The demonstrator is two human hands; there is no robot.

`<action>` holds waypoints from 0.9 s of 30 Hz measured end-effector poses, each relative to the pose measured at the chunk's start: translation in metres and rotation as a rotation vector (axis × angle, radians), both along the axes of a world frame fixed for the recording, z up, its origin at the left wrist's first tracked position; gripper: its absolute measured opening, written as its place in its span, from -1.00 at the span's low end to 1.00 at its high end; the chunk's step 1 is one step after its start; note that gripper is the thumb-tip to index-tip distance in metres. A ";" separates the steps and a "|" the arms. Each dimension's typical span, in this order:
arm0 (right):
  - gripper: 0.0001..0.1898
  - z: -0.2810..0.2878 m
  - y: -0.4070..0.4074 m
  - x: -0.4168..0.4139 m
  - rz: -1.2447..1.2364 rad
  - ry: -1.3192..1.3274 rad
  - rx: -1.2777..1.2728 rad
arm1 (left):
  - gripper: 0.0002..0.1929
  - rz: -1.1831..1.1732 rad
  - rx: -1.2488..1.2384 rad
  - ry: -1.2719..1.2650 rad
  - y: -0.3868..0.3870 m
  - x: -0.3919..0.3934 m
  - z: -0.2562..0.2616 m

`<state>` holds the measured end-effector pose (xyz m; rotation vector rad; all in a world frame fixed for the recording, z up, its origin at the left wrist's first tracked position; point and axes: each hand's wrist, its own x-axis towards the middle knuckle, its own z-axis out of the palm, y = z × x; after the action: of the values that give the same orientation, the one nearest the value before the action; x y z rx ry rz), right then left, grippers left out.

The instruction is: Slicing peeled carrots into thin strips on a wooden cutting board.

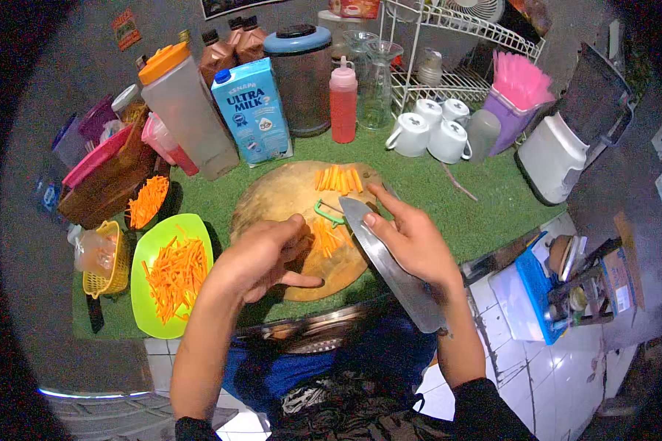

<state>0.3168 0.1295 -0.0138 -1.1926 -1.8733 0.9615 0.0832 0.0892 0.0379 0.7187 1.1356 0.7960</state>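
Observation:
My right hand (414, 237) holds a wide-bladed knife (383, 262) at the right side of a round wooden cutting board (270, 193). Over the board's left part is my left hand (270, 251), fingers partly spread, beside cut carrot strips (326, 238); whether it touches some of them I cannot tell. A green-handled peeler (328, 214) lies between those strips and a row of thicker carrot sticks (339, 179) near the board's far edge. Shredded carrot fills part of a lime-green plate (140, 286) to the left. More carrot shreds (148, 203) sit in a dark bowl behind the plate.
A milk carton (254, 113), a red squeeze bottle (343, 102) and a lidded pitcher (185, 110) stand behind the board. Upturned white cups (411, 134) are at the back right, near a purple straw holder (507, 118). A yellow basket (106, 284) sits left of the plate.

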 end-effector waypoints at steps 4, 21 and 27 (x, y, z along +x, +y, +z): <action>-0.34 -0.004 -0.004 0.006 0.001 0.104 -0.086 | -0.52 0.064 0.002 0.109 0.010 -0.002 -0.004; -0.37 0.005 -0.032 0.053 -0.007 0.551 -0.415 | -0.31 -0.636 0.969 1.135 0.158 -0.029 -0.040; -0.36 0.022 -0.037 0.046 -0.068 0.447 -0.476 | -0.49 -0.602 1.083 1.130 0.164 -0.034 -0.056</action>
<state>0.3628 0.0923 0.0084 -1.1687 -1.2810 1.5467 0.0491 0.2536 -0.0178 2.4987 1.2560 0.3820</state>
